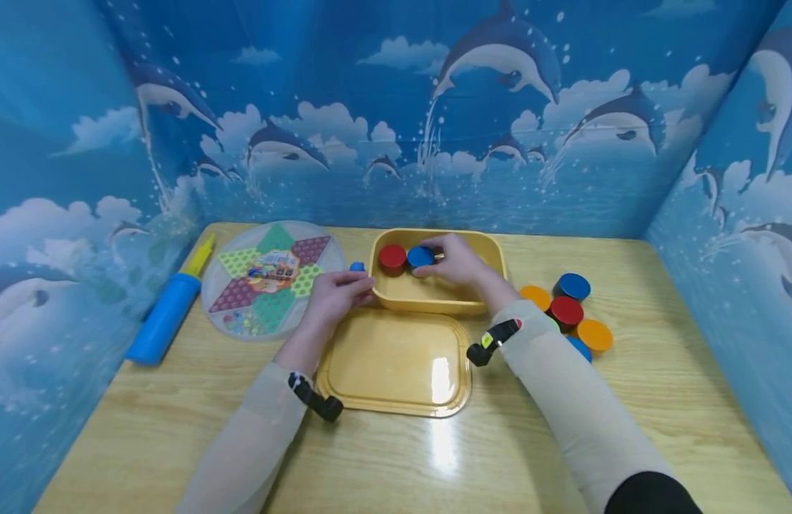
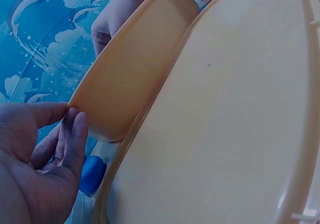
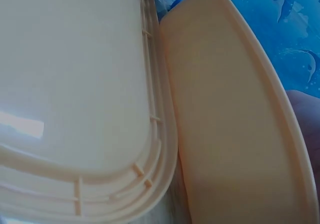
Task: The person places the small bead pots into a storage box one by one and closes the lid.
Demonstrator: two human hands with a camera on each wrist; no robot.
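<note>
A yellow rectangular tub [image 1: 434,305] stands toward the back of the table. Its left end is pinched at the rim by my left hand [image 1: 334,296], thumb and fingertips on either side of the edge in the left wrist view. Inside the tub, my right hand [image 1: 456,264] holds a blue round block [image 1: 420,258] between thumb and fingers. A red round block [image 1: 393,260] sits just left of it. The tub's wall [image 3: 235,114] hides most of my right hand in the right wrist view. In front of the tub lies a flat yellow lid [image 1: 396,360].
Right of the tub, several round blocks lie close together, including a red one [image 1: 565,312], an orange one [image 1: 595,335] and a blue one [image 1: 572,286]. At left are a round star-patterned game board [image 1: 273,246] and a blue pump [image 1: 164,321] with a yellow nozzle. A small blue object [image 2: 92,174] is beside the left hand.
</note>
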